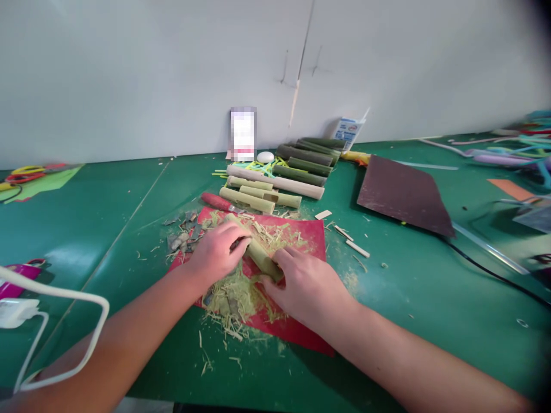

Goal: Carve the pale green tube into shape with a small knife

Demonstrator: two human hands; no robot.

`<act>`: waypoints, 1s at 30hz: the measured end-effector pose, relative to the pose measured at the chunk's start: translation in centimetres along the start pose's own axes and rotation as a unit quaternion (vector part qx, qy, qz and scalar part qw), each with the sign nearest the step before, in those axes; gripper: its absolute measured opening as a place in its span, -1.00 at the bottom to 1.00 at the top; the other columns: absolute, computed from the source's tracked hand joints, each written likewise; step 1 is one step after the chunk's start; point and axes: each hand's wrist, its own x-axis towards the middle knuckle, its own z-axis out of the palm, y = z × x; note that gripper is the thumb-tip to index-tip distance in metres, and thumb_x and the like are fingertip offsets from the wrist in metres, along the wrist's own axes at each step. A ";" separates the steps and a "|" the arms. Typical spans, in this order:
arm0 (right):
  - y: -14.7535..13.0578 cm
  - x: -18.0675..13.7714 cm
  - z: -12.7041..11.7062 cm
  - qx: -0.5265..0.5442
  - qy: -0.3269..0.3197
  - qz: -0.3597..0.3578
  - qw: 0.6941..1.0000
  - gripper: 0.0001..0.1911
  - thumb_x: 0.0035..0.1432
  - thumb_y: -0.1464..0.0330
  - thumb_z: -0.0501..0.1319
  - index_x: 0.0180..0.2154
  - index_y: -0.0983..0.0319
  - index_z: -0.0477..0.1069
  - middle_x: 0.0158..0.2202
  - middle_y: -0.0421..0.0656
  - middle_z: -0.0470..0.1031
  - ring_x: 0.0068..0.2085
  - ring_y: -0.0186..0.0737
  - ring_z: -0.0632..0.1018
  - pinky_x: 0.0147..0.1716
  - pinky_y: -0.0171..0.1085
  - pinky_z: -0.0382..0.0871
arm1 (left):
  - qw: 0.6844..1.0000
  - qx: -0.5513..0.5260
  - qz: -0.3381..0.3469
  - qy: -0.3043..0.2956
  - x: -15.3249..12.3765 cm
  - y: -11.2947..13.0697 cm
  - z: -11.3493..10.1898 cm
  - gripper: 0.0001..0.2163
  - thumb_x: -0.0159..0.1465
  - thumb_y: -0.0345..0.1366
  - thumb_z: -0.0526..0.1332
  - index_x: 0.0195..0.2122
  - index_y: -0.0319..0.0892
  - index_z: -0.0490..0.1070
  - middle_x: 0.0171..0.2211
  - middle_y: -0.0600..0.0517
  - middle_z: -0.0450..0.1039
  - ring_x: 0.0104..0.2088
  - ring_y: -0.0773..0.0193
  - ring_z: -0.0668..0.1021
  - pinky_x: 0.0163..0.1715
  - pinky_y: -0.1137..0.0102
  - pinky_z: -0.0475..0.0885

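A pale green bamboo tube (pixel 259 255) lies slanted over a red sheet (pixel 312 330) on the green table. My left hand (pixel 219 246) is closed at its upper left part, fingers curled against the tube; what lies under the palm is hidden. Thumb and fingers of my right hand (pixel 301 281) grip the lower right end. Shavings and pale dust (pixel 232 292) cover much of the sheet around both hands. Just beyond my left hand rests a red-handled tool (pixel 217 202), its tip partly hidden among the shavings.
Several cut bamboo tubes (pixel 275 182), pale and dark green, lie in a row behind the sheet. A dark brown board (pixel 400 192) sits at the right, near a black cable (pixel 486 264). A white cable (pixel 97 298) loops over my left forearm. A drink carton (pixel 349 133) stands by the wall.
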 end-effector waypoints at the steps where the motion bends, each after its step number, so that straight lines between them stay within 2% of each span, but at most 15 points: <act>1: 0.0 0.0 0.0 0.001 -0.001 0.001 1.000 -0.81 0.05 0.22 0.12 -0.43 0.21 0.29 -0.42 -0.20 0.41 -0.48 -0.30 0.39 -0.58 -0.31 -0.01 | 1.000 0.004 -0.004 0.009 0.0 -0.3 -0.1 -0.89 0.25 -0.39 0.12 -0.26 -0.21 0.42 -0.33 -0.02 0.44 -0.32 0.30 0.48 -0.27 0.37 0.39; 6: 0.2 0.1 0.1 0.010 0.002 -0.003 1.000 -0.83 0.06 0.23 0.10 -0.42 0.21 0.28 -0.42 -0.20 0.40 -0.48 -0.29 0.40 -0.57 -0.30 0.00 | 0.997 0.015 -0.059 0.055 0.6 -2.9 -0.6 -0.89 0.23 -0.37 0.13 -0.34 -0.20 0.45 -0.37 -0.01 0.46 -0.33 0.27 0.48 -0.28 0.37 0.38; 8: 0.2 0.1 0.1 0.018 0.001 -0.001 1.000 -0.83 0.05 0.23 0.10 -0.42 0.21 0.27 -0.43 -0.20 0.40 -0.47 -0.29 0.40 -0.56 -0.31 0.01 | 0.995 0.013 -0.074 0.060 0.6 -3.1 -0.7 -0.88 0.24 -0.37 0.12 -0.36 -0.21 0.44 -0.39 0.00 0.45 -0.32 0.27 0.47 -0.27 0.37 0.37; 13: 0.2 0.2 0.1 0.027 0.003 0.006 1.000 -0.83 0.05 0.24 0.11 -0.44 0.21 0.27 -0.44 -0.19 0.40 -0.49 -0.31 0.38 -0.56 -0.30 0.01 | 1.000 -0.020 -0.022 -0.008 0.4 -1.4 -0.5 -0.86 0.25 -0.38 0.11 -0.42 -0.22 0.40 -0.43 0.02 0.40 -0.38 0.32 0.45 -0.31 0.41 0.35; 17: 0.2 0.3 0.3 0.033 0.003 0.008 0.999 -0.81 0.07 0.21 0.11 -0.45 0.21 0.26 -0.42 -0.18 0.40 -0.49 -0.31 0.38 -0.56 -0.30 0.01 | 0.999 0.005 -0.033 0.030 0.6 -1.4 -0.5 -0.85 0.25 -0.38 0.12 -0.46 -0.22 0.38 -0.45 0.02 0.37 -0.39 0.31 0.43 -0.33 0.40 0.33; 22: 0.3 0.2 0.4 0.034 0.005 0.007 0.999 -0.81 0.04 0.22 0.13 -0.44 0.21 0.25 -0.44 -0.19 0.39 -0.50 -0.31 0.36 -0.57 -0.30 -0.01 | 1.000 -0.011 -0.014 0.003 0.7 -2.2 -0.6 -0.86 0.25 -0.39 0.10 -0.42 -0.22 0.40 -0.42 0.01 0.39 -0.38 0.31 0.44 -0.33 0.40 0.34; 25: 0.4 0.2 0.4 0.034 0.006 0.010 0.999 -0.79 0.05 0.19 0.11 -0.46 0.21 0.24 -0.44 -0.19 0.39 -0.51 -0.31 0.34 -0.57 -0.31 -0.01 | 0.999 0.012 -0.028 0.033 0.7 -2.4 -0.6 -0.87 0.24 -0.39 0.11 -0.42 -0.22 0.40 -0.42 0.01 0.40 -0.37 0.29 0.44 -0.32 0.38 0.35; 27: 0.5 0.2 0.4 0.037 0.005 0.011 0.999 -0.79 0.06 0.21 0.10 -0.47 0.21 0.24 -0.46 -0.19 0.39 -0.52 -0.33 0.33 -0.57 -0.31 -0.02 | 0.999 0.016 -0.032 0.032 0.7 -1.9 -0.5 -0.88 0.24 -0.40 0.11 -0.41 -0.22 0.40 -0.41 0.00 0.40 -0.35 0.29 0.45 -0.31 0.38 0.35; 30: 0.5 0.4 0.5 0.042 0.009 0.009 0.999 -0.82 0.06 0.24 0.08 -0.47 0.21 0.25 -0.47 -0.20 0.39 -0.53 -0.34 0.31 -0.57 -0.30 -0.03 | 1.000 -0.001 -0.020 -0.006 0.4 0.0 -0.1 -0.89 0.25 -0.41 0.10 -0.36 -0.22 0.40 -0.38 0.00 0.40 -0.34 0.30 0.45 -0.31 0.39 0.36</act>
